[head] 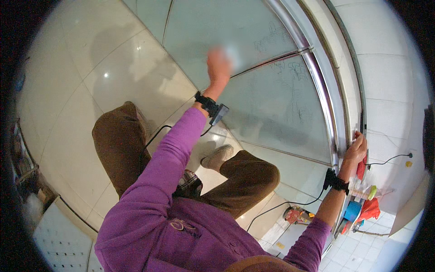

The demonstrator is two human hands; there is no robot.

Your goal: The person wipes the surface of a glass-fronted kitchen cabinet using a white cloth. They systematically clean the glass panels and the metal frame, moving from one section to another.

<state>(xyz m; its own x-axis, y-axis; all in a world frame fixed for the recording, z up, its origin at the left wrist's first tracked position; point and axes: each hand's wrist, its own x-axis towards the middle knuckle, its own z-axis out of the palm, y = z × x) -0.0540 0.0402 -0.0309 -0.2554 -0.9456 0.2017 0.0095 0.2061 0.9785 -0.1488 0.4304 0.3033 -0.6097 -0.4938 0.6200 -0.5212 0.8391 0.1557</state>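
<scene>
My left hand (219, 66), blurred, is at a pale greenish panel (272, 112) with a smooth surface. A whitish blur lies by its fingers; whether the hand holds something cannot be told. My right hand (356, 148) rests at the edge of a ledge (343, 102) beyond a shiny metal rail (317, 78), its fingers partly hidden. A red thing (361, 168) shows beside that hand. Both wrists wear black straps with cables.
Glossy floor tiles (64, 98) spread to the left, around my bent knees. Near my right forearm are a blue container (352, 210), a red plastic bag (369, 209) and a jar-like thing (292, 216). A black plug with a cable (410, 155) is on the right wall.
</scene>
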